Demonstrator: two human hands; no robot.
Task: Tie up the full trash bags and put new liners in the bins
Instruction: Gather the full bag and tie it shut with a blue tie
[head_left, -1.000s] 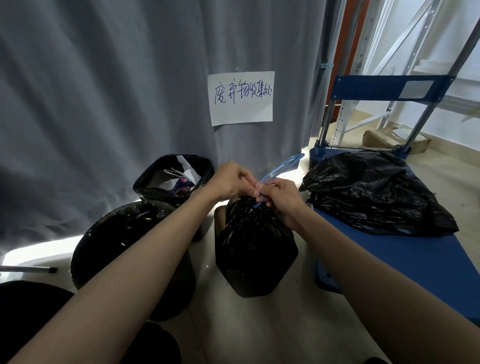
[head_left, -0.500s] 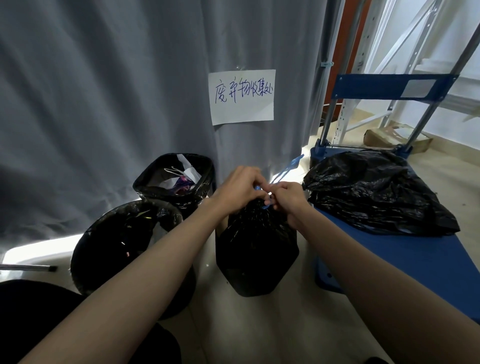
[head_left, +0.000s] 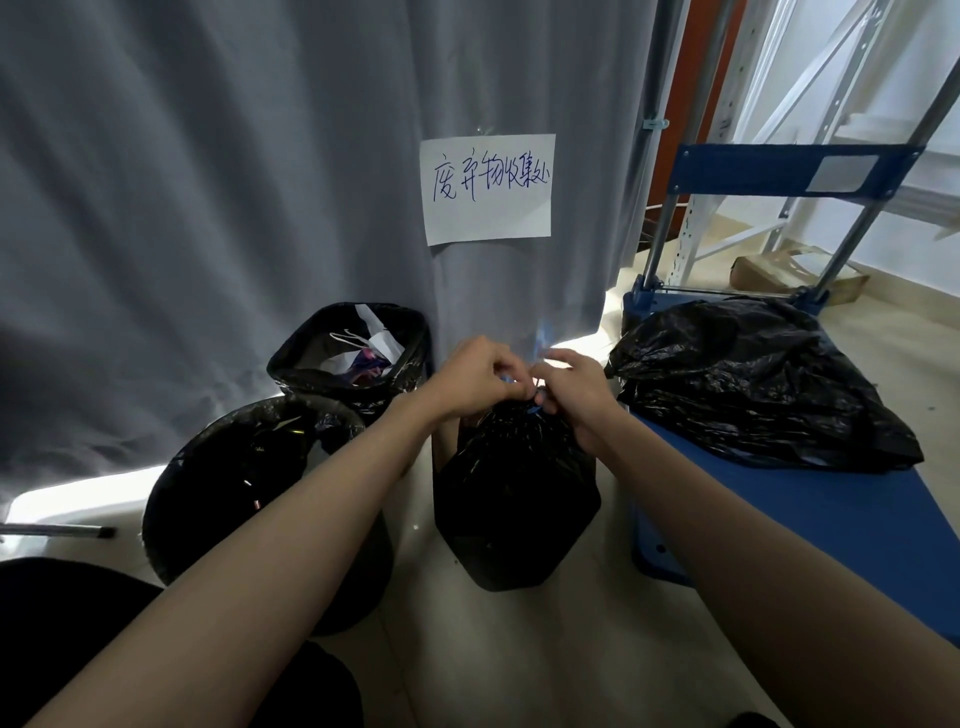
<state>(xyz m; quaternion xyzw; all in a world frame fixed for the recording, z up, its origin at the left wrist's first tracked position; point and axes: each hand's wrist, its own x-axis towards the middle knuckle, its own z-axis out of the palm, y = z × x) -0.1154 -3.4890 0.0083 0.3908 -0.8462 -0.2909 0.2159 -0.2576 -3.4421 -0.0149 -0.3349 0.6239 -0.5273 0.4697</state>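
Observation:
A full black trash bag (head_left: 514, 499) stands on the floor in the middle, its neck gathered at the top. My left hand (head_left: 475, 379) and my right hand (head_left: 574, 389) meet over that neck, and both pinch a thin blue drawstring (head_left: 543, 338), which sticks up blurred above the fingers. Behind on the left stands a bin with a black liner (head_left: 353, 353) that holds paper and wrappers. A larger round bin with a black liner (head_left: 260, 493) stands nearer on the left.
A blue platform trolley (head_left: 831, 519) on the right carries a heap of black bags (head_left: 753, 384). A grey curtain (head_left: 260, 182) with a handwritten paper sign (head_left: 488, 189) hangs behind. Metal shelving (head_left: 753, 104) and a cardboard box (head_left: 795, 270) stand at the far right.
The long blue drawstring that stuck out up and to the right has been drawn in to a short end above my fingers. Both hands stay at the bag's neck.

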